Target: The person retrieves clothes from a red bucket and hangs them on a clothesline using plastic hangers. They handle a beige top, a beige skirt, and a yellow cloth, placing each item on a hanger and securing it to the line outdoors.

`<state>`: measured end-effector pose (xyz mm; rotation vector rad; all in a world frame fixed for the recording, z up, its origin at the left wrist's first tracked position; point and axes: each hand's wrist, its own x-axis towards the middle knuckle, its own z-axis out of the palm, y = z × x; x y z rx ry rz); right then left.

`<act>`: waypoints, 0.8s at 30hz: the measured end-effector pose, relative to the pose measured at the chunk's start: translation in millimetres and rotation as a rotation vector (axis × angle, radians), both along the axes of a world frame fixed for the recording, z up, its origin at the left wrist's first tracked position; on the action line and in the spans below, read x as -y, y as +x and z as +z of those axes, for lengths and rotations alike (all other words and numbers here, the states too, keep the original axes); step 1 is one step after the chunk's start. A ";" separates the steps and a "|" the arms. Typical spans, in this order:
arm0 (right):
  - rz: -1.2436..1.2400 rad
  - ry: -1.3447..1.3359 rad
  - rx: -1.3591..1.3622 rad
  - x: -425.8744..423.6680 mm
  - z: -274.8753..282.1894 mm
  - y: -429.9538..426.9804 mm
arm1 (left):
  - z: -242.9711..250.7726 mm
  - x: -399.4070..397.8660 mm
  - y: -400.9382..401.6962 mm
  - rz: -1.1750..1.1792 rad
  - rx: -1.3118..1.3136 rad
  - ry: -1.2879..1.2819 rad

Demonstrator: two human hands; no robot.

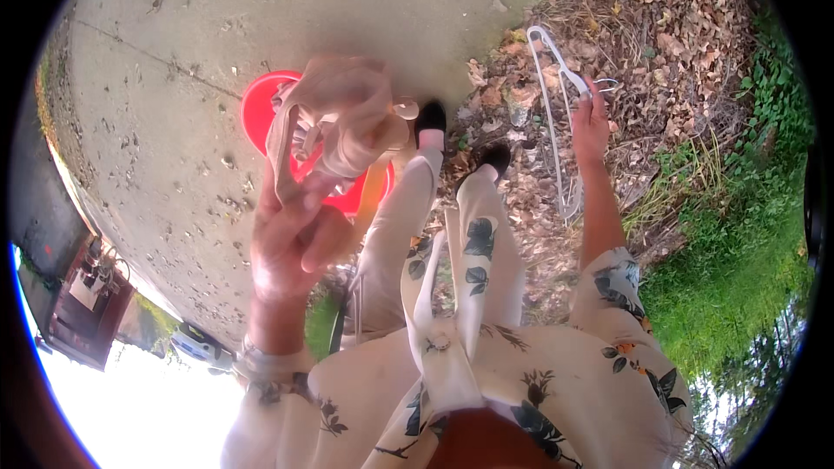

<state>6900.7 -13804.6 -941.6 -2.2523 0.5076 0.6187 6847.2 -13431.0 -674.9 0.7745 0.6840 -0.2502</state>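
Note:
A crumpled tan garment [358,111] hangs from my left hand [293,228], whose fingers pinch one edge of it close to the camera. Below the garment is a red plastic basin [257,114] with more cloth inside, partly covered from view. Off to the right, my right hand [591,120] grips a white plastic clothes hanger [549,111] near its metal hook. The hanger is held lengthwise above the leaf-covered ground, apart from the garment.
Pavement [163,32] extends to the left, meeting dry leaves [690,39] on the right. Green grass and plants [717,260] grow at the far right. My feet in black shoes [431,116] stand near the pavement's edge. A car [195,346] is far at the lower left.

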 end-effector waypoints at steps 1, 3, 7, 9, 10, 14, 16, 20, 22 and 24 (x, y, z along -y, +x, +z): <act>-0.031 0.157 0.051 -5.4 41.7 0.6 | 22.6 6.8 7.4 -0.010 -0.011 0.013; -0.087 0.469 0.152 -25.4 127.7 5.2 | 67.3 4.3 11.9 -0.030 -0.003 0.001; -0.034 0.790 0.281 -91.8 293.2 19.2 | 129.6 1.7 4.2 -0.018 0.058 -0.021; 0.007 0.924 0.346 -119.3 362.5 20.2 | 176.5 3.2 5.6 -0.030 0.131 -0.066; 0.023 0.916 0.384 -131.3 392.8 21.0 | 198.6 2.6 6.4 -0.047 0.173 -0.093; 0.151 0.947 0.503 -173.3 477.8 8.4 | 279.5 -0.4 6.8 -0.131 0.350 -0.189; 0.231 0.952 0.565 -191.6 508.9 -0.7 | 323.2 7.3 1.4 -0.080 0.401 -0.208; 0.155 1.081 0.649 -201.1 562.0 9.8 | 376.1 12.3 2.8 -0.249 0.428 0.043; 0.098 1.014 0.690 -189.5 599.2 20.7 | 396.2 -0.6 12.0 -0.250 0.444 0.147; 0.084 0.834 0.777 -168.2 646.5 31.1 | 424.4 -19.4 13.2 -0.281 0.528 0.354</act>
